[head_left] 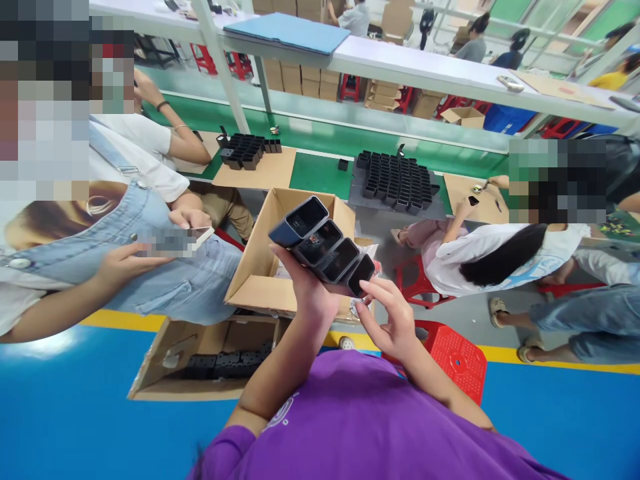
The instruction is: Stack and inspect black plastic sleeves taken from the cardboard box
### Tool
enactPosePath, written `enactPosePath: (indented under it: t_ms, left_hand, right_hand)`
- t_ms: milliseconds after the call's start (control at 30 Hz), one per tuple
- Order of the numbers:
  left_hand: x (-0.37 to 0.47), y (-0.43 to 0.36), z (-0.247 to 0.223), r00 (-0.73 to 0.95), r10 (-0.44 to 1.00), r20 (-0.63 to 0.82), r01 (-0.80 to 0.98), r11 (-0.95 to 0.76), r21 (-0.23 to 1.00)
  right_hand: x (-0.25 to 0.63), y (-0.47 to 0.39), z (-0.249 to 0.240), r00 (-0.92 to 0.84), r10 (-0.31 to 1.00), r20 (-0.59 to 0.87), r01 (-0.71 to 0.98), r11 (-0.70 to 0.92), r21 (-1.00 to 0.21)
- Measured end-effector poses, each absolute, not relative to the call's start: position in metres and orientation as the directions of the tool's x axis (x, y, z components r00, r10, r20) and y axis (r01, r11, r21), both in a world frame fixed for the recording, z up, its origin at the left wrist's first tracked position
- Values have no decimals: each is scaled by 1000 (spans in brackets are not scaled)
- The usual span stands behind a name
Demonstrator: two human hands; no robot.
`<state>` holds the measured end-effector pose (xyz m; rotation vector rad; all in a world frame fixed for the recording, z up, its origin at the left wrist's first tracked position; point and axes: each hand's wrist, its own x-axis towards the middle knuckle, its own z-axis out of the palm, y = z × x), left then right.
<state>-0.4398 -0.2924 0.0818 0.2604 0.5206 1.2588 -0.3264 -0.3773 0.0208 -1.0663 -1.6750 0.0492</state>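
Note:
My left hand is wrapped under a slanting row of several black, open-topped plastic cases, holding them above a carton. Their open ends face up towards me, and some small parts show inside one of them. My right hand has its thumb and forefinger at the lower corner of the case at the right end, closed against it. Directly beneath is an open cardboard box with white and reddish wrapping partly hidden by my hands.
Another open carton with black cases stands on the floor at lower left. A red stool is at my right. A person on the left holds a phone-like object; another sits working at right. Black cases crowd the green bench ahead.

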Motion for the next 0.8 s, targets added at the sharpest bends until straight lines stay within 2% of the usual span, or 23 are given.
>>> enactPosePath:
  t_ms: [333, 500, 800]
  left_hand:
    - [-449, -291, 79, 254, 933, -256, -813, 349, 465]
    - [-455, -287, 82, 167, 933, -319, -861, 296, 414]
    - [-480, -282, 79, 171, 939, -298, -893, 276, 356]
  right_hand:
    - [-335, -376, 24, -33, 657, 753, 602, 615, -510]
    - [-343, -373, 21, -41, 665, 746, 582, 622, -524]
    - [-361, -363, 19, -91, 670, 736, 538, 655, -530]
